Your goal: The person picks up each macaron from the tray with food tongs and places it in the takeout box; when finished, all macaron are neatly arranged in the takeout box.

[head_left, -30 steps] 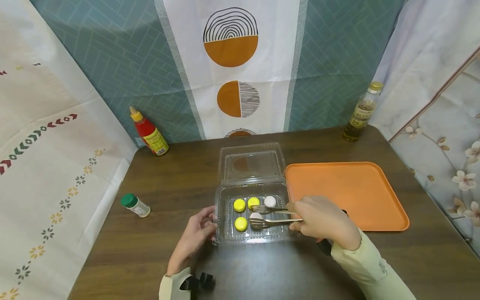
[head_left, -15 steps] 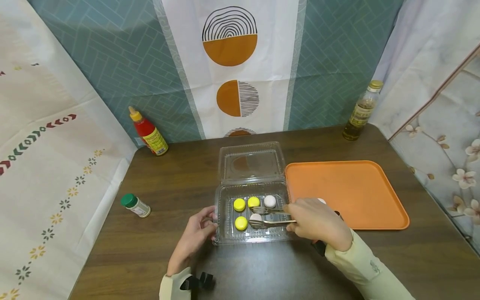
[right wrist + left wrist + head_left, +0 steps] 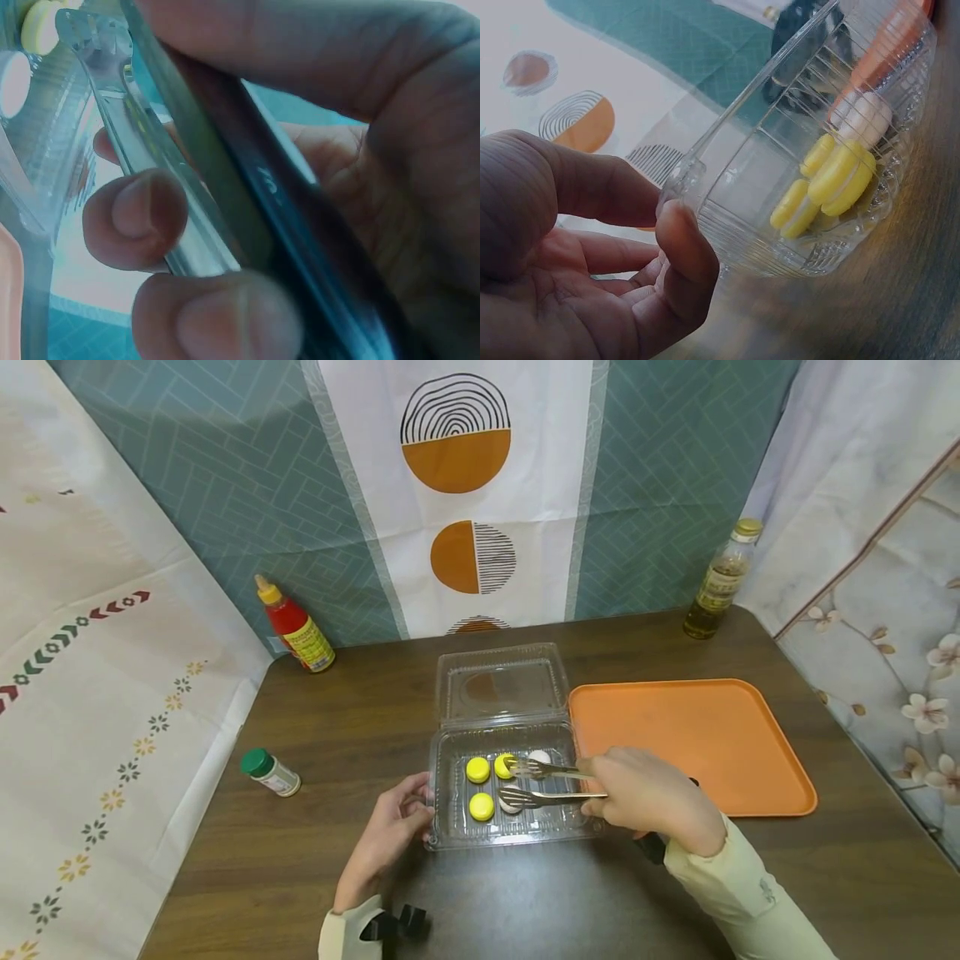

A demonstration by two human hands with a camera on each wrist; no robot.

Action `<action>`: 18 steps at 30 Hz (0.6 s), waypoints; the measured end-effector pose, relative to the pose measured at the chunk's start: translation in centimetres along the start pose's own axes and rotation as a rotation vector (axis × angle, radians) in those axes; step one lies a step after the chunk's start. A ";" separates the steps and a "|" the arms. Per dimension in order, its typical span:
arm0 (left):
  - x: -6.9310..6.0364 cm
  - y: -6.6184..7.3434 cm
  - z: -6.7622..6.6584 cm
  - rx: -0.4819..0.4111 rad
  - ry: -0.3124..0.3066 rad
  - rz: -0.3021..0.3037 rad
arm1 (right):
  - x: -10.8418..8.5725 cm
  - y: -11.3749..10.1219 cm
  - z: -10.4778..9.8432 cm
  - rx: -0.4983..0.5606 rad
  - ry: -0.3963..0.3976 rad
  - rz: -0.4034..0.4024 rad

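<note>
A clear plastic clamshell box [image 3: 452, 833] stands with its lid [image 3: 504, 687] folded back. Inside sit several macarons: yellow ones such as the near-left yellow macaron [image 3: 482, 807], and two white ones. My left hand [image 3: 386, 827] pinches the box's left rim between thumb and fingers, close up in the left wrist view. My right hand [image 3: 648, 793] grips metal tongs [image 3: 566, 797], their arms spread over the box. The lower tip lies over the near white macaron [image 3: 511, 807]; the upper arm partly hides the far white macaron [image 3: 539, 756]. Whether the tips touch either is unclear.
An orange tray [image 3: 682, 718] lies right of the box, partly behind my right hand. A red sauce bottle [image 3: 302, 631] stands back left, an oil bottle [image 3: 716, 593] back right. At the left is a green-capped jar [image 3: 272, 772]. Patterned cloths hang behind and beside the table.
My right hand shifts slightly left, then back right, and the tongs now sit a little farther from me. A white round thing seen on the tray half a second ago is hidden now.
</note>
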State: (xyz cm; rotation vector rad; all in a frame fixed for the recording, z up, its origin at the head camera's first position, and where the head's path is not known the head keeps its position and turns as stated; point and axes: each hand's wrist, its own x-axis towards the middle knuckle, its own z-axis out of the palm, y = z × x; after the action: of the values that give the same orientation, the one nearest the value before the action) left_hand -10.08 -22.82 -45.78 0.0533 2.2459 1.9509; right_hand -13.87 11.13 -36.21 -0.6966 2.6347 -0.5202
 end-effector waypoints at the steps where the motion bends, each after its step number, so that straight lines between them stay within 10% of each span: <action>1: 0.0 0.0 0.0 0.000 -0.001 -0.002 | -0.1 0.1 -0.2 -0.005 0.005 -0.006; 18: 0.0 0.1 0.1 -0.008 0.034 -0.028 | -3.6 4.5 -1.2 -0.070 0.256 -0.046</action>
State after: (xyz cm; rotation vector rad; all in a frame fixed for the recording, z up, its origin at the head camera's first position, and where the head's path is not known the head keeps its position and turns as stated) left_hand -10.04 -22.71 -45.66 -0.0117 2.2472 1.9606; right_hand -13.27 16.97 -36.20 -0.7585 2.8925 -0.5660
